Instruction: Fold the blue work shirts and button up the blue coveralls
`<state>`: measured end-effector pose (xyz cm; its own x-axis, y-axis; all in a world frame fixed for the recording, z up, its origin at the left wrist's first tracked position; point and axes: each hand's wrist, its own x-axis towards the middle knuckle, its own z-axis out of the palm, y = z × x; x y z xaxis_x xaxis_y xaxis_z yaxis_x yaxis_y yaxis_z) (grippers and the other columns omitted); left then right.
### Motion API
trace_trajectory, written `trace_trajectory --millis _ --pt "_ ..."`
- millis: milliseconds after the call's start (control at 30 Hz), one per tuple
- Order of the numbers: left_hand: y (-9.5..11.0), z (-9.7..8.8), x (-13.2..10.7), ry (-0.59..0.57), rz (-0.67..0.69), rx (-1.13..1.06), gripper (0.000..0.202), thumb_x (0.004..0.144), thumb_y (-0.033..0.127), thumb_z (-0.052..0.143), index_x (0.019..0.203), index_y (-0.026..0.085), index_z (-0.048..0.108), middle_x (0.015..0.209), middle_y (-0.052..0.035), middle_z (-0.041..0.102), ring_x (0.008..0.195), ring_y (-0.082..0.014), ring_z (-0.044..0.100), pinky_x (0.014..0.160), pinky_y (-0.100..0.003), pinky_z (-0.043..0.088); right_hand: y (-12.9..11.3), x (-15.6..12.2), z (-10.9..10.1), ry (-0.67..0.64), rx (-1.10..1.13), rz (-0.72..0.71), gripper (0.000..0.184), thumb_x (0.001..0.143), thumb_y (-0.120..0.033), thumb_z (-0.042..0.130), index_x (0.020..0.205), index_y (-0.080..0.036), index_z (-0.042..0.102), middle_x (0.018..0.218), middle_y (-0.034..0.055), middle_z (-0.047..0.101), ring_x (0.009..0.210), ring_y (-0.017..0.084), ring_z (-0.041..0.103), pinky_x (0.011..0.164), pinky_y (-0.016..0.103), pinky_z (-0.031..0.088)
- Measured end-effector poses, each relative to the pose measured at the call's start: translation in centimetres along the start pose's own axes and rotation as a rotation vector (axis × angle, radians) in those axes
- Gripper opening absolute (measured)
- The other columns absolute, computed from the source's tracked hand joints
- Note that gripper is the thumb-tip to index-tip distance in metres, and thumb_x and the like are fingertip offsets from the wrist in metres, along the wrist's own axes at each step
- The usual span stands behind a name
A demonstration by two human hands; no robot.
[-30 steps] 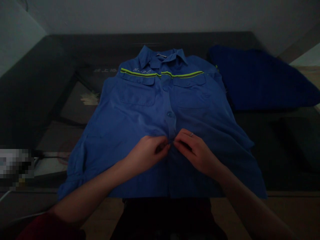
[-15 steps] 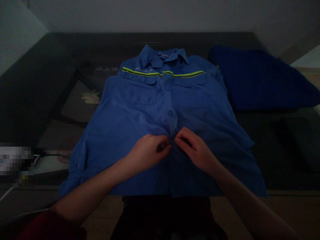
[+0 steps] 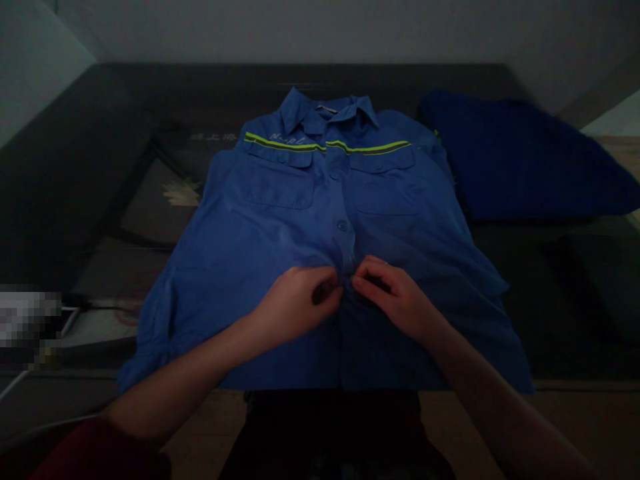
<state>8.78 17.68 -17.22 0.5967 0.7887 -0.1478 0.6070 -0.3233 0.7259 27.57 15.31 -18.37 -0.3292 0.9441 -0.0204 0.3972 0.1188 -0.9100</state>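
Two sets of fingers, one blue shirt [image 3: 270, 247]: it's front-up mid-frame, collar [image 3: 327, 120] twd the top, hem at the near edge of the desk [image 3: 400, 77]. Left fingers [image 3: 327, 273] are curled in a closed pinch on cloth at the front placket [image 3: 336, 203]; right fingers [image 3: 373, 293] pinch it too, from the other side, tips almost meeting. Prob. gripped from both sides so each front edge can be handled separately; can't tell if there's a button b/w, tips hide it. One button [image 3: 342, 227] shows just above. Shirt's spread flat, I'd guess to keep the front straight & w/in reach. Dark blue cloth [image 3: 525, 160], upper right, sits right beside it, prob. put aside for elbow room. Desk's dark, slightly glossy; pale slips [image 3: 181, 193] left of the shirt, on or under the top, not sure which. Dark flat item [image 3: 607, 283] lower right, too dim to ID. White cable [image 3: 15, 385] lower left. Room's v. dim: grey wall [image 3: 320, 33] behind, wood-tone floor [image 3: 205, 427] at bottom.
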Motion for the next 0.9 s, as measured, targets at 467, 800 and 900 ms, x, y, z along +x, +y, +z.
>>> trace_trajectory --millis 467,800,900 --pt "-0.12 0.51 0.40 0.053 0.025 -0.046 0.019 0.088 0.024 0.047 0.072 0.016 0.052 0.058 0.0048 0.046 0.054 -0.0085 0.044 0.052 -0.021 0.028 0.40 -0.38 -0.64 0.124 -0.217 -0.055 0.018 0.089 -0.028 0.055 0.074 -0.018 0.056 0.075 0.0005 0.056 0.069 0.013 0.053 0.062 0.025 0.040" --pt "0.07 0.60 0.31 0.137 0.041 -0.126 0.020 0.088 0.026 0.047 0.072 0.016 0.052 0.057 0.0055 0.044 0.052 -0.0075 0.040 0.052 -0.020 0.031 0.01 -0.53 -0.91 0.138 -0.138 -0.077 0.007 0.086 -0.021 0.060 0.079 -0.019 0.060 0.079 0.0013 0.059 0.074 0.014 0.057 0.067 0.027 0.044" --pt "0.18 0.39 0.38 0.076 0.049 -0.139 0.017 0.088 0.024 0.049 0.073 0.016 0.052 0.059 0.0054 0.046 0.054 -0.0076 0.042 0.052 -0.020 0.032 0.03 -0.50 -0.91 0.139 -0.150 -0.079 0.007 0.086 -0.022 0.059 0.080 -0.019 0.061 0.079 0.0011 0.059 0.072 0.014 0.056 0.066 0.027 0.044"
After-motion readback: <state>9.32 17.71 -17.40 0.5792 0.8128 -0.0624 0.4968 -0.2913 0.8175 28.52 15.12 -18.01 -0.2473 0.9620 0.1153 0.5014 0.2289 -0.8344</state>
